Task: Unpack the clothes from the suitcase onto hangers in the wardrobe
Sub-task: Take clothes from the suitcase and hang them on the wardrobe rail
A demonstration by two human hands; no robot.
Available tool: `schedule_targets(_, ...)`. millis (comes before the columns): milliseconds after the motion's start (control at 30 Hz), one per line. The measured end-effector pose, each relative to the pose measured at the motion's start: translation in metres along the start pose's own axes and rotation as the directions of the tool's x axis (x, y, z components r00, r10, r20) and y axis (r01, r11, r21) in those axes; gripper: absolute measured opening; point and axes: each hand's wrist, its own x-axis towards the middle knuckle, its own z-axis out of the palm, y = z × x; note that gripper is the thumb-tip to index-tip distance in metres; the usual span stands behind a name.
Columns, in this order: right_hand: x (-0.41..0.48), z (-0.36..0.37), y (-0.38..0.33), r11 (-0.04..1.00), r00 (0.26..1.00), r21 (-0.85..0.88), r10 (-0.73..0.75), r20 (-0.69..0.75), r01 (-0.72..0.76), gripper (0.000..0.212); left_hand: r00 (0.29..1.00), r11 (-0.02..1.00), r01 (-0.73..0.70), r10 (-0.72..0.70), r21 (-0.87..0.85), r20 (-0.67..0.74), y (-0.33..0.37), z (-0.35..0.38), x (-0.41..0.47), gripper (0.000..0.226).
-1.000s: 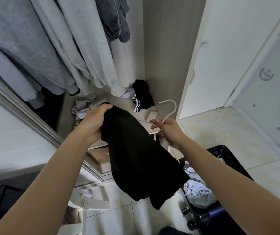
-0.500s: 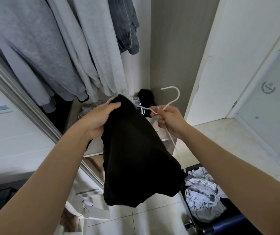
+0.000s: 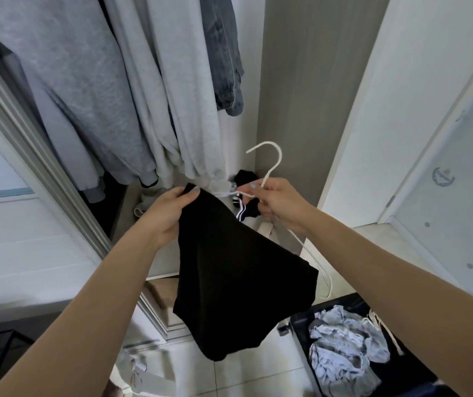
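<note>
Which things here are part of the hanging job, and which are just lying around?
Job: black garment, gripped by left hand; hanger, held by right hand; suitcase with pale clothes.
Lying about: striped black item on wardrobe floor; grey clothes and jeans, already hung.

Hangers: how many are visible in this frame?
1. The white hanger is gripped by the right hand, beside the black garment that the left hand holds. Any hangers carrying the hung grey clothes lie above the frame, hidden.
</note>
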Motion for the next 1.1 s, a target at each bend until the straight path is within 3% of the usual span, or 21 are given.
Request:
schedule_targets(167,0.007,-0.018,-0.006,0.910,0.991,0.408,-0.020,-0.132,0.073,0.025,0.998,0.998,-0.057,0.057,0.037,0.007,-0.033,-0.007,0.002,0.023)
schedule_targets(300,0.004,-0.024,-0.009,0.860,0.994,0.507,0.003,-0.113,0.055,0.025,0.991,1.000,0.011,-0.014,-0.028,-0.132,-0.077,-0.016,0.002,0.033)
schedule_targets(367,0.003,-0.021,-0.010,0.871,0.994,0.486,-0.011,-0.109,0.062,0.025,0.981,0.984,0.111,-0.131,-0.139,-0.143,-0.094,-0.017,0.006,0.042)
schedule_targets(467,0.003,-0.011,-0.011,0.893,0.995,0.447,-0.018,-0.101,0.062,0.025,0.975,0.982,0.184,-0.188,-0.047,-0.118,-0.105,-0.016,0.004,0.032)
schedule_targets(567,0.002,-0.009,-0.007,0.902,0.996,0.430,0.000,-0.086,0.037,0.026,0.987,0.978,0.149,-0.138,0.148,-0.085,-0.117,-0.028,0.009,0.085)
schedule_targets(600,0.000,-0.008,-0.005,0.904,0.997,0.428,0.013,-0.079,0.022,0.026,0.987,0.963,0.160,-0.153,0.218,-0.048,-0.121,-0.032,0.009,0.091)
schedule_targets(667,-0.003,-0.007,-0.001,0.912,0.997,0.410,0.030,-0.065,0.000,0.027,0.960,0.906,0.253,-0.279,0.339,0.028,-0.129,-0.036,0.010,0.073)
schedule_targets(733,-0.007,-0.006,0.002,0.931,0.998,0.366,0.017,-0.063,0.007,0.027,0.938,0.787,0.264,-0.344,0.557,0.041,-0.132,-0.029,0.008,0.032)
schedule_targets(767,-0.009,-0.006,0.002,0.945,0.998,0.326,-0.002,-0.069,0.024,0.027,0.955,0.721,0.200,-0.294,0.663,0.031,-0.132,-0.026,0.007,0.024)
schedule_targets(833,-0.013,-0.007,0.004,0.976,0.994,0.203,-0.060,-0.093,0.078,0.027,0.984,0.629,0.037,-0.157,0.776,0.081,-0.132,-0.022,0.007,0.033)
schedule_targets(867,-0.014,-0.008,0.005,0.987,0.990,0.124,-0.091,-0.105,0.104,0.028,0.982,0.638,0.003,-0.145,0.770,0.116,-0.132,-0.020,0.006,0.033)
schedule_targets(1000,-0.026,-0.008,0.008,0.972,0.984,-0.197,-0.147,-0.099,0.126,0.030,0.956,0.875,0.037,-0.172,0.483,0.239,-0.129,-0.009,-0.002,0.019)
schedule_targets(1100,-0.035,-0.006,0.010,0.961,0.991,-0.257,-0.119,-0.062,0.099,0.030,0.972,0.933,0.061,-0.137,0.355,0.193,-0.121,0.001,-0.007,0.016)
